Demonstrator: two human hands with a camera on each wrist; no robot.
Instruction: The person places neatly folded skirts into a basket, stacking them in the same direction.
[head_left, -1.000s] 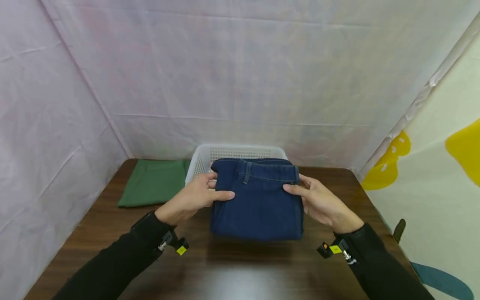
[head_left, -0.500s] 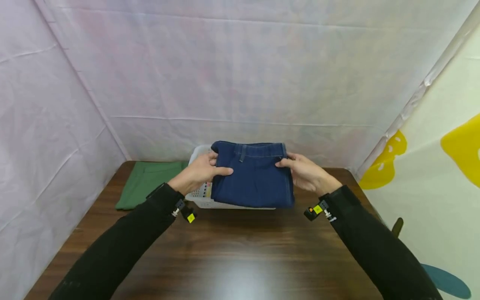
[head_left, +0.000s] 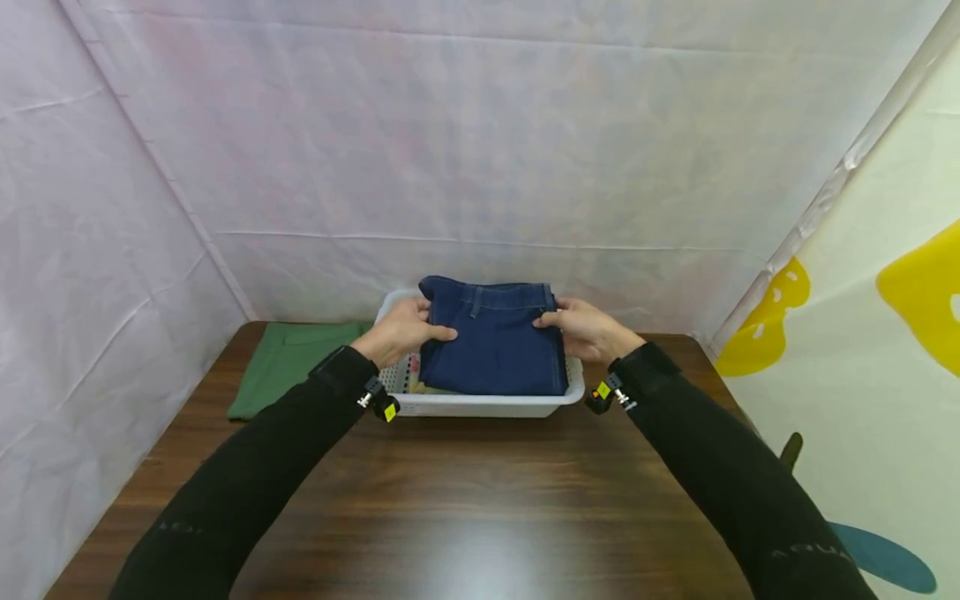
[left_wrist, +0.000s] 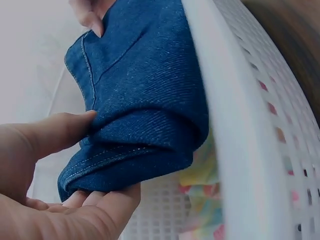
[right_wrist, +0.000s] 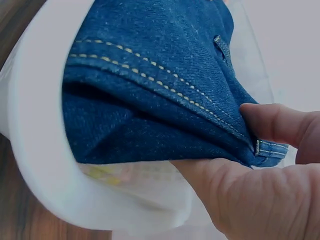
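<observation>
Folded dark blue jeans [head_left: 491, 346] lie over the opening of a white plastic basket [head_left: 480, 406], their lower edge just inside its front rim. My left hand [head_left: 405, 332] grips their left side, thumb on top and fingers underneath, as the left wrist view shows at the folded layers [left_wrist: 145, 125]. At the opposite side my right hand [head_left: 588, 327] pinches the jeans near the waistband, thumb above and fingers below. Yellow, pink and green patterned cloth [left_wrist: 202, 195] shows inside the basket beneath the jeans; most of it is hidden.
Folded green cloth [head_left: 300, 358] lies on the brown wooden table [head_left: 465, 492], left of the basket, partly behind my left forearm. A pale fabric sheet [head_left: 480, 167] hangs behind the table. To the right hangs a white sheet with yellow shapes [head_left: 768, 325].
Both hands have carried the folded jeans forward, away from my body, from above the table to over the basket. More of the basket's front rim now shows. The green cloth stays put.
</observation>
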